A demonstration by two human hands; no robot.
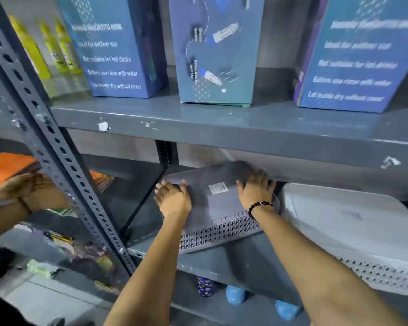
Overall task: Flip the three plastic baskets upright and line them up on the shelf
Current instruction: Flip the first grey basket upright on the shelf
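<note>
A grey plastic basket (218,208) lies upside down on the middle shelf (233,262), its flat bottom with a white label facing up and its perforated wall toward me. My left hand (173,198) grips its left edge and my right hand (256,189), a bead bracelet at the wrist, grips its far right edge. The basket tilts a little, front edge low. To the right, a lighter grey basket (353,229) also lies upside down on the same shelf, close beside the first. No third basket is in view.
The upper shelf (198,123) hangs low over the baskets and carries three blue boxes (118,48) and yellow bottles (57,50). A perforated steel upright (57,147) stands to the left. Another person's hands (26,187) work at the neighbouring rack. Blue items (236,295) sit below.
</note>
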